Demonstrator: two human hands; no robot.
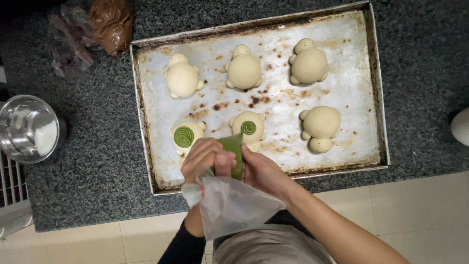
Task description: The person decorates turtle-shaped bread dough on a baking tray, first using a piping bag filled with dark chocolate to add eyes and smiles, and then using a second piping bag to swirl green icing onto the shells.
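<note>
Both hands squeeze the piping bag together, drawing a green spiral on the middle bun at the tray's near edge. The spiral looks probably half done; finishing it needs steady pressure.

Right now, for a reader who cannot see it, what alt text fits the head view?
Both hands, left hand and right hand, squeeze a clear piping bag of green paste over a turtle-shaped dough bun on a worn metal baking tray. Six buns sit there; two carry green spirals. A steel bowl stands on the granite counter.
</note>
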